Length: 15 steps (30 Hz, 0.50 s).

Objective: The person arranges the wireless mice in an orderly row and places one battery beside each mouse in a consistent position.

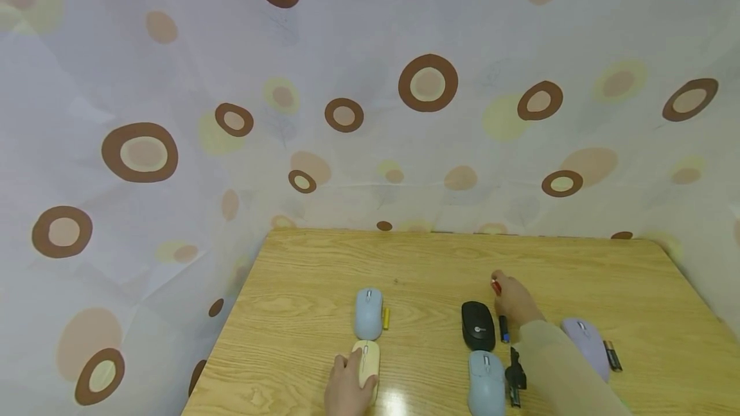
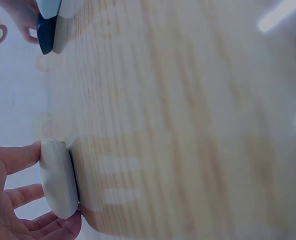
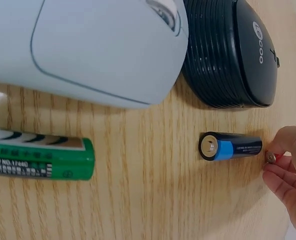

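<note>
My left hand (image 1: 349,385) grips a pale yellow computer mouse (image 1: 370,359) by its sides at the front of the table. The left wrist view shows this mouse (image 2: 58,179) edge-on between thumb and fingers, low against the wood. Farther back on the right, my right hand (image 1: 516,300) pinches a small red battery (image 1: 496,286). Only its metal end shows between the fingertips in the right wrist view. Beside that hand lie a black mouse (image 1: 478,326) and a black-and-blue battery (image 3: 230,146).
A light blue mouse (image 1: 369,313) with a yellow battery (image 1: 386,318) lies behind the yellow one. Another light blue mouse (image 1: 487,384) sits before the black one, near a green-ended battery (image 3: 43,155). Rightward are a purple mouse (image 1: 586,345) and dark batteries (image 1: 613,356).
</note>
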Available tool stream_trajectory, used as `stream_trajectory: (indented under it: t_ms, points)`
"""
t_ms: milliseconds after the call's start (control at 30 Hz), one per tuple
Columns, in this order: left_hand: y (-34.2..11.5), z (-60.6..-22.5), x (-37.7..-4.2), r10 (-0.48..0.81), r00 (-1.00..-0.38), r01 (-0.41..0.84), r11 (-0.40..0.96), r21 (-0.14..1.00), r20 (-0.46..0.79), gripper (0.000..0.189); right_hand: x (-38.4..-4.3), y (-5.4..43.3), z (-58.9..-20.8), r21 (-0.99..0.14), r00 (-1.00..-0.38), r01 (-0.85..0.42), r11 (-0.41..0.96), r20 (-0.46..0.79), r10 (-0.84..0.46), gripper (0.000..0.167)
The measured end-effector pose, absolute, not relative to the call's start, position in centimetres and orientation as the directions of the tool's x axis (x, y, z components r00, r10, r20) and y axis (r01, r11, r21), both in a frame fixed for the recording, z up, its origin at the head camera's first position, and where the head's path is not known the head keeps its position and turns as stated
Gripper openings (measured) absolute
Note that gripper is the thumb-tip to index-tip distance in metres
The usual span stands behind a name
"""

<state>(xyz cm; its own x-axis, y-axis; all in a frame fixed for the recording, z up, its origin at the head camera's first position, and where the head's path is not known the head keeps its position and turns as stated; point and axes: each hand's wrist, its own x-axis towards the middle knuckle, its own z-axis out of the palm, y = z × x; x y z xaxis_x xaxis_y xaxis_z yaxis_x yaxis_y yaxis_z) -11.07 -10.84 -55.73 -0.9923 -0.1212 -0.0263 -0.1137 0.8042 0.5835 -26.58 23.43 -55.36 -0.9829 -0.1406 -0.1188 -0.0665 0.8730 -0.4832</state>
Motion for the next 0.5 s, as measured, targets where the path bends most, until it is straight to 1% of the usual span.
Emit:
stream_trajectory:
  t_ms: [167, 300, 500]
  points:
    - [-10.8, -55.8, -11.0, -0.12, -0.992, -0.116, 0.802, 0.585, -0.032, 0.053, -26.4, 23.9, -55.5, -0.557, -0.99, -0.059, 0.829, -0.077, -0.122, 0.045]
    - [-10.8, -55.8, -11.0, -0.12, -0.992, -0.118, 0.801, 0.587, -0.036, 0.054, -26.4, 23.9, -55.6, -0.62, -0.994, -0.031, 0.784, -0.067, -0.092, 0.04]
    - [-10.9, -55.9, -11.1, -0.123, -0.992, -0.123, 0.8, 0.587, -0.04, 0.054, -26.1, 22.7, -54.4, -0.743, -0.998, -0.037, 0.668, -0.012, -0.068, 0.039]
